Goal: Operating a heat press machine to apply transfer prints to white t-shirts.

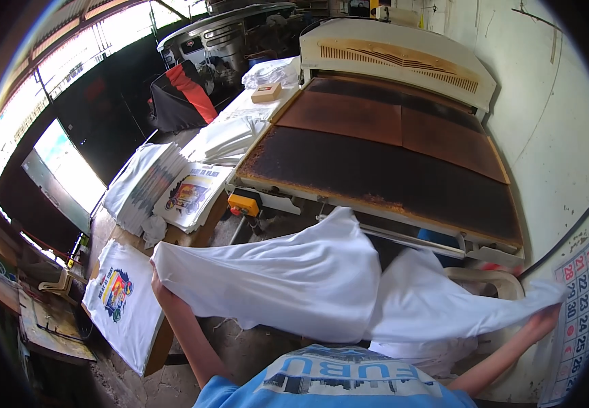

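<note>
A white T-shirt (287, 279) is stretched in the air across the front of me, loose and creased in its middle. My left hand (160, 285) is closed on its left end, beside a white shirt with a colourful print (119, 302) lying flat on a board. Far out to the right, my right hand (544, 321) grips the other end of the cloth, near a wall calendar (580, 326). The fabric hides part of the fingers of both hands. More white cloth (430, 353) lies below the held shirt, over a pale chair (505, 279).
A large machine with a dark, rusty flat bed (376, 156) and cream hood (396, 58) stands ahead. An orange switch box (243, 205) sits at its front left corner. Stacks of white shirts (141, 187), printed shirts (189, 194) and a small cardboard box (266, 93) line its left side.
</note>
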### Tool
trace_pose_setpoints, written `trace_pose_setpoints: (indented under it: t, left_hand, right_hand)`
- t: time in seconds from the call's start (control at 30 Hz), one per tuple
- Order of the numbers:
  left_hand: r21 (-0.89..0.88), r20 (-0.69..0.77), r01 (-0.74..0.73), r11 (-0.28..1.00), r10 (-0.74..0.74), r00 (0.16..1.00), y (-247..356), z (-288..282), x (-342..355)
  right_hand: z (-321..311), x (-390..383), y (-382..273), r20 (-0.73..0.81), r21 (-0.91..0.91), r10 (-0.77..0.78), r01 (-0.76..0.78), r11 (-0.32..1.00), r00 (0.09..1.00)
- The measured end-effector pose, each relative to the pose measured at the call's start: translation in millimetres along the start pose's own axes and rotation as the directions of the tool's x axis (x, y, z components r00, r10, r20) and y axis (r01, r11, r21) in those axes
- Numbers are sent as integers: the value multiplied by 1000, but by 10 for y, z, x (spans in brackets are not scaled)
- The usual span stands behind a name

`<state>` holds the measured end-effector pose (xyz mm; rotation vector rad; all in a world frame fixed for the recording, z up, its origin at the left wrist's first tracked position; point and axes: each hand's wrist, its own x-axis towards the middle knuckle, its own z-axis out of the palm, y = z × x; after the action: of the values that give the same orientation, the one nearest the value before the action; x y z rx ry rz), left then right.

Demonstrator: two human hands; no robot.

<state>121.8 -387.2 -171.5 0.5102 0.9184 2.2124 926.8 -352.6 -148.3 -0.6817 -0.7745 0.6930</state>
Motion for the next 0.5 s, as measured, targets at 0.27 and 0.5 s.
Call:
trace_pose_setpoints:
  t: [0.27,0.5]
  left_hand:
    - [-67,-32,37,997,-39,999,-636,770,167]
    - [-100,66,-65,993,72,995,-782,2025,126]
  right_hand:
    - [1407,1967,1012,131,160,47,-68,985,990]
    - [3088,2029,2287,333,-125,-20,66,990,943]
